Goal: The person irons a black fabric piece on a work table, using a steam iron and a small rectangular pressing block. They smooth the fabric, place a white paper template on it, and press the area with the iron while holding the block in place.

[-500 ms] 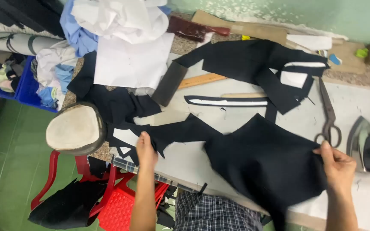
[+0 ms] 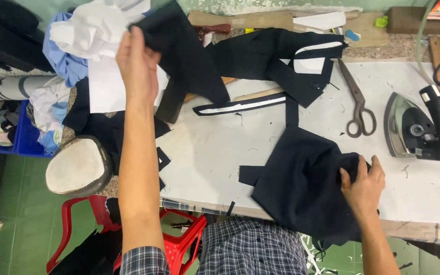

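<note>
White padded worktable [image 2: 220, 153], flecked with dark threads, with a checked cloth edge along the near side; green tiled floor [image 2: 16, 214] below, pale green wall at the far edge.

Held items:
- Left hand [image 2: 137, 63], raised over the far left of the table, fingers closed on one dark fabric piece [image 2: 189, 61] that hangs lifted off the surface, over a white sheet of paper [image 2: 103, 86].
- Right hand [image 2: 363, 186], at the near right, fingers clenched into one larger dark fabric panel [image 2: 301, 188] that lies on the table and drapes over its near edge.

On the table, counted:
- One pair of scissors [image 2: 357, 109], blades pointing away, just beyond the right hand and apart from it.
- One electric iron [image 2: 416, 127], lying at the far right, with cord and hose looping off past it.
- One further spread of dark cut fabric with white interfacing patches [image 2: 281, 58], beyond the panel.
- One narrow dark strip with a white core [image 2: 240, 105], between the lifted piece and the panel.
- One wooden ruler [image 2: 258, 94], partly covered by fabric.

Left margin:
- One heap of white and light blue cloth [image 2: 82, 35].
- One blue crate [image 2: 11, 137] of scraps.
- One oval padded pressing block [image 2: 76, 167], at the table's left corner.
- One red plastic chair [image 2: 179, 239], beside the person's checked clothing.
</note>
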